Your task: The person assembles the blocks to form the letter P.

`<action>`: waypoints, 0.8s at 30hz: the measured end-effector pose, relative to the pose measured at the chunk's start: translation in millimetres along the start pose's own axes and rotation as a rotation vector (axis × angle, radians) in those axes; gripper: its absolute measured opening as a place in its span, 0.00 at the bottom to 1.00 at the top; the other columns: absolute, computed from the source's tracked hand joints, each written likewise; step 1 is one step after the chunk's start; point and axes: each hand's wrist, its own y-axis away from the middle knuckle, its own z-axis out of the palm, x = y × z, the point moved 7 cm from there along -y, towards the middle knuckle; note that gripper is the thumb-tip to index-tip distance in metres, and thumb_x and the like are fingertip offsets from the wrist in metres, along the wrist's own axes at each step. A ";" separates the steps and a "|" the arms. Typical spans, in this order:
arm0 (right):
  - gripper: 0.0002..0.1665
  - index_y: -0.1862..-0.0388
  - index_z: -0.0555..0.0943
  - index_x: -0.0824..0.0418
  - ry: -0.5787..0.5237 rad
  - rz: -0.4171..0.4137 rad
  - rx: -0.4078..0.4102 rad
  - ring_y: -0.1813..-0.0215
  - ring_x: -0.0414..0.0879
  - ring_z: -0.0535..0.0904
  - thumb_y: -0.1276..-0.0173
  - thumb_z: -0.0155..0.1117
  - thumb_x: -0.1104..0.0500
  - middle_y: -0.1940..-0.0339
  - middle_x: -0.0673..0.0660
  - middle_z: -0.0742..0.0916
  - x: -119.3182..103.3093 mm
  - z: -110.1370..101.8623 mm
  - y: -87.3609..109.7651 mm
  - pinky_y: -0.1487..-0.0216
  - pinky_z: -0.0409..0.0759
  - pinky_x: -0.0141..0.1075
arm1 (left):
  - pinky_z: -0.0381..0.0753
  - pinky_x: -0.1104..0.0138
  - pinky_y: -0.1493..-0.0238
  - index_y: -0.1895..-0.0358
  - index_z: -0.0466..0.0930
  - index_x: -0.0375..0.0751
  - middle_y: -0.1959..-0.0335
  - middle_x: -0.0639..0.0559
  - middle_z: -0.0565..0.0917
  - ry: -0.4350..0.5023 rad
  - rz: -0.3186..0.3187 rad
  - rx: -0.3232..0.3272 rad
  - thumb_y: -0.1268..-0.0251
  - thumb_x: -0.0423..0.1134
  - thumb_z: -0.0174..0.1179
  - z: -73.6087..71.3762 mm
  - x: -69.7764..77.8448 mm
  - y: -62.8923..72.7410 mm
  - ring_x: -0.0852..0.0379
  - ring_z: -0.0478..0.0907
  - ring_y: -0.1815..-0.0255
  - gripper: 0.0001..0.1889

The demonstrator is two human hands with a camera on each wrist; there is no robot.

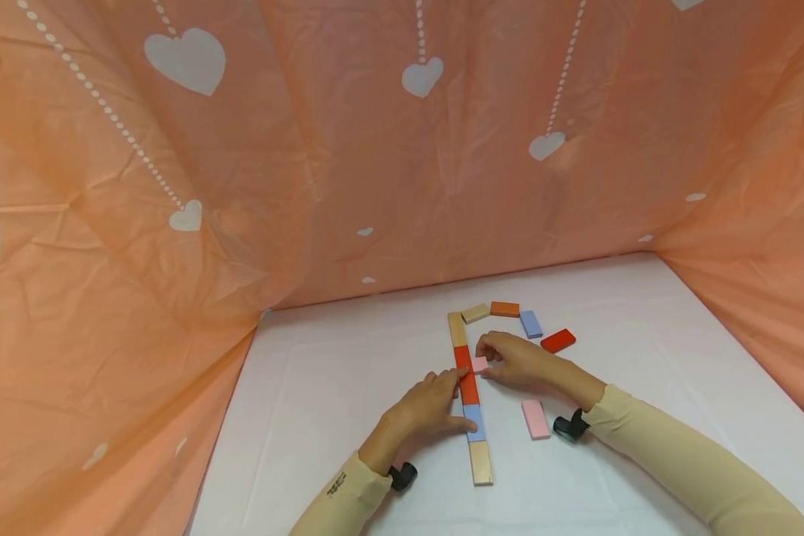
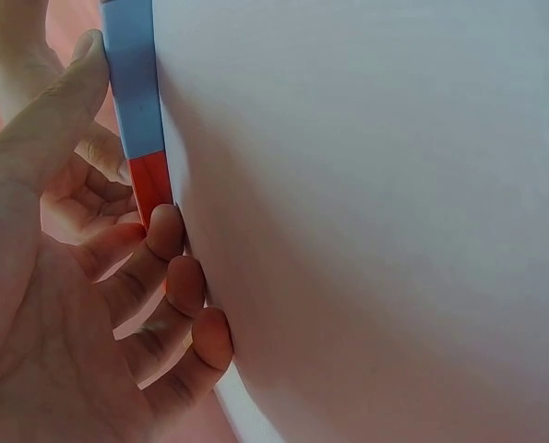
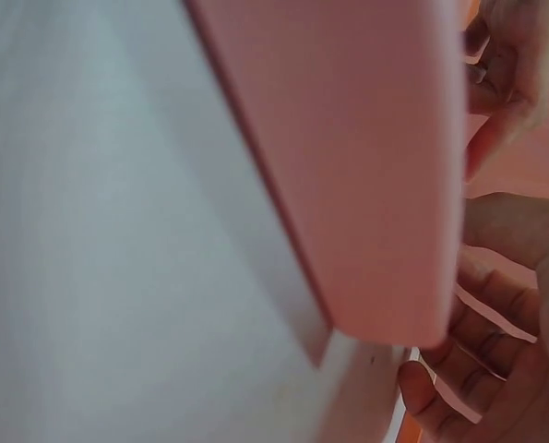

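Observation:
A straight column of flat wooden blocks runs down the table: plain wood (image 1: pixel 457 330), red (image 1: pixel 468 388), blue (image 1: pixel 474 421) and plain wood (image 1: pixel 482 463). My left hand (image 1: pixel 431 404) rests along its left side. Its thumb touches the blue block (image 2: pixel 132 83), and its loosely extended fingers touch the red blocks (image 2: pixel 150 183). With thumb and fingers, my right hand (image 1: pixel 514 359) pinches a small pink block (image 1: pixel 479 364) against the column's right side. That block is partly covered by the fingers.
A plain block (image 1: pixel 476 313), an orange block (image 1: pixel 505 309), a blue block (image 1: pixel 531 324) and a red block (image 1: pixel 558 340) form a curve from the column's top. Another pink block (image 1: pixel 536 419) lies below my right hand. Orange cloth (image 1: pixel 402 186) hangs behind the white table (image 1: pixel 321 402).

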 end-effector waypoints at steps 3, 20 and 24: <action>0.16 0.51 0.82 0.52 -0.008 -0.004 0.001 0.57 0.43 0.76 0.30 0.79 0.54 0.61 0.46 0.81 0.2 0.1 -0.1 0.50 0.81 0.39 | 0.79 0.62 0.37 0.16 0.62 0.43 0.41 0.54 0.81 0.000 -0.002 -0.001 0.42 0.65 0.78 -0.6 0.3 -0.3 0.56 0.74 0.46 0.56; 0.20 0.43 0.81 0.58 -0.137 0.002 -0.011 0.49 0.46 0.79 0.29 0.78 0.56 0.53 0.50 0.84 12.9 -8.7 15.5 0.41 0.83 0.43 | 0.78 0.63 0.42 0.17 0.62 0.43 0.49 0.56 0.79 0.016 -0.007 -0.003 0.42 0.65 0.77 -3.8 0.8 1.2 0.58 0.72 0.50 0.55; 0.19 0.44 0.82 0.59 -0.179 -0.020 -0.021 0.50 0.47 0.79 0.29 0.77 0.58 0.52 0.51 0.85 14.4 -13.4 30.9 0.43 0.82 0.41 | 0.79 0.63 0.41 0.17 0.62 0.42 0.48 0.56 0.79 0.020 -0.007 -0.005 0.42 0.64 0.78 -3.5 1.6 2.0 0.58 0.73 0.50 0.55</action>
